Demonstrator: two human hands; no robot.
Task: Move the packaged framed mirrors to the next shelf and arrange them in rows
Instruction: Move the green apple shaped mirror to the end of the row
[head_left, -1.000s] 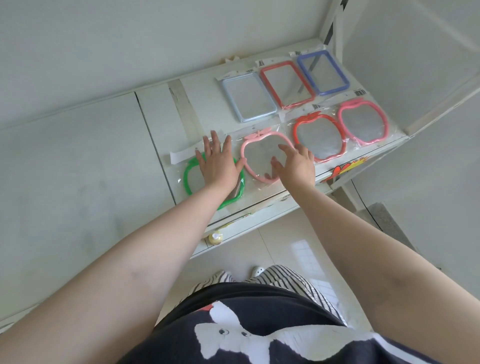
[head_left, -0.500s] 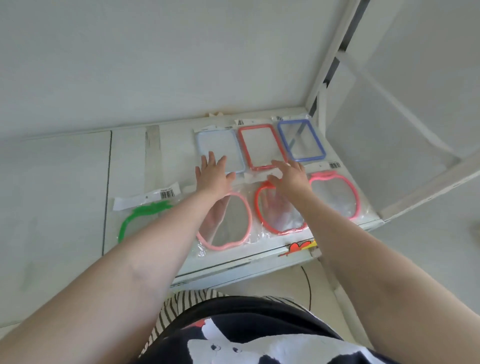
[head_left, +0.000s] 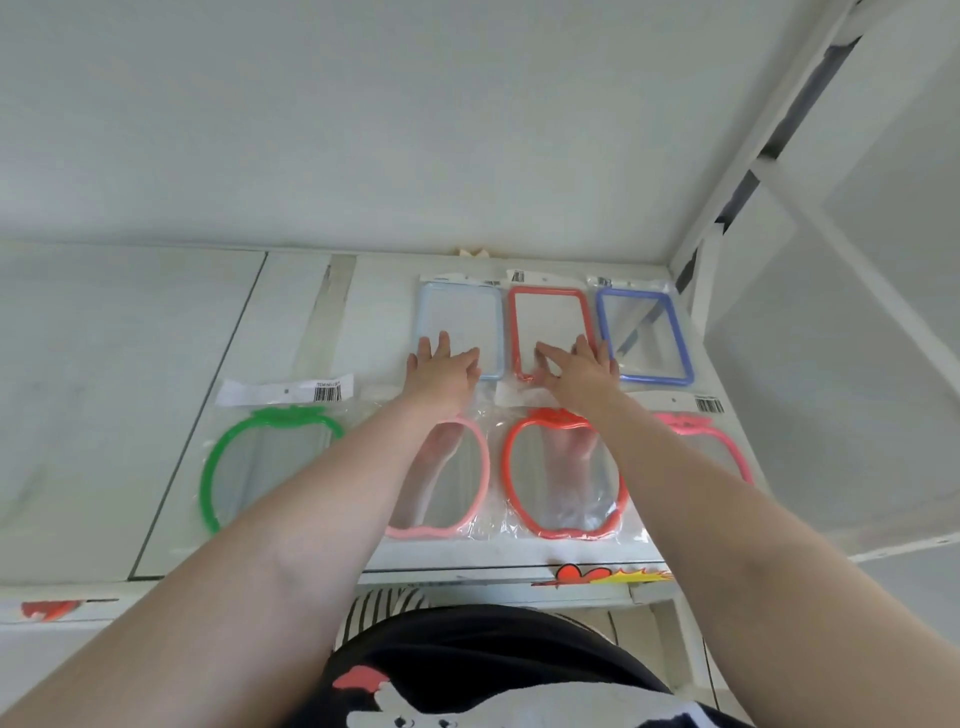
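At far row of shelf: left hand flat, fingers straight, on pale blue mirror; right hand spread, fingertips on red rectangular mirror; neither grips anything. Likely step: squaring far row. Next: nudge frames into line, then near-left green mirror.

Two bare forearms, no sleeves showing, left hand and right hand without rings or gloves, dark top with white cartoon print and red patch, black-and-white striped garment below
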